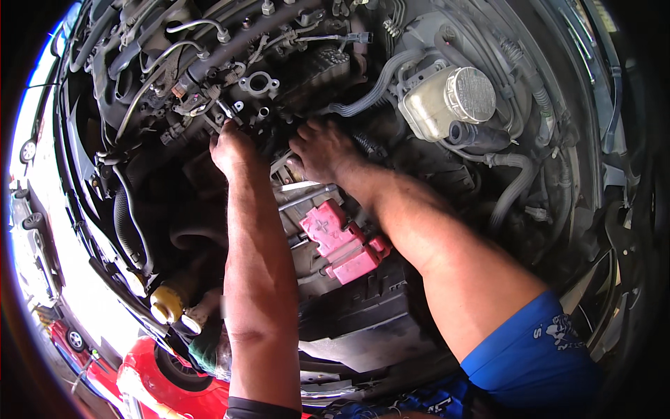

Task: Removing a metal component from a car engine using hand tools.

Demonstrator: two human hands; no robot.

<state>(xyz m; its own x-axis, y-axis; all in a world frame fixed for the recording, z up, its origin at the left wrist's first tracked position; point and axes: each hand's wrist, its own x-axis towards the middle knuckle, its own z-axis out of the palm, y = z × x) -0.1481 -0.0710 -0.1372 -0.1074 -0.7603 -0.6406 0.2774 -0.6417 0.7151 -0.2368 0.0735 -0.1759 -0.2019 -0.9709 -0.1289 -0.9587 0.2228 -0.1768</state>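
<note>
My left hand (233, 143) grips a small silver metal piece (227, 109), perhaps a tool or fitting, among engine parts just below an oval metal flange (259, 84). My right hand (324, 152) reaches into the engine bay to its right, fingers curled down around parts I cannot make out. Below both hands, between my forearms, lie a pink-red battery terminal cover (328, 227) and silver rods (307, 194) over the battery area.
A translucent reservoir with round cap (426, 108) and hoses (513, 188) fill the right side. A yellow cap (166, 304) is at lower left. Metal lines (178, 52) cross the upper engine. Beyond the bay's left edge are parked cars, one red (150, 380).
</note>
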